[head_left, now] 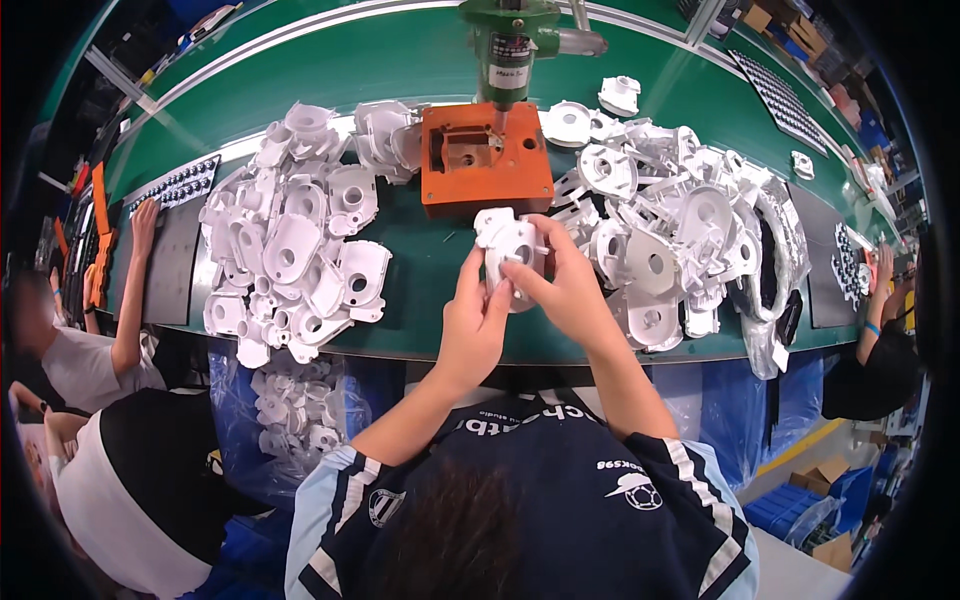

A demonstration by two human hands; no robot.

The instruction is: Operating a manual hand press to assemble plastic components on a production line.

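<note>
Between my two hands is a white plastic housing part [516, 243] with a round opening, held just in front of an orange fixture block [487, 186]. My left hand [472, 315] grips its left side, and my right hand [568, 285] holds its right side with the thumb laid across the front. The fixture block has a recess in its top, under a green press [508, 55] whose ram points down at it. A large pile of similar white housings [290, 245] lies to the left, another pile of white housings [655, 262] to the right.
Clear plastic wrapping [785, 250] lies beside the right pile. Below the green table edge, a blue bin lined with plastic holds more white parts [295, 410]. Black trays of small parts [780, 95] are at the far right. Other people [100, 350] work at both sides.
</note>
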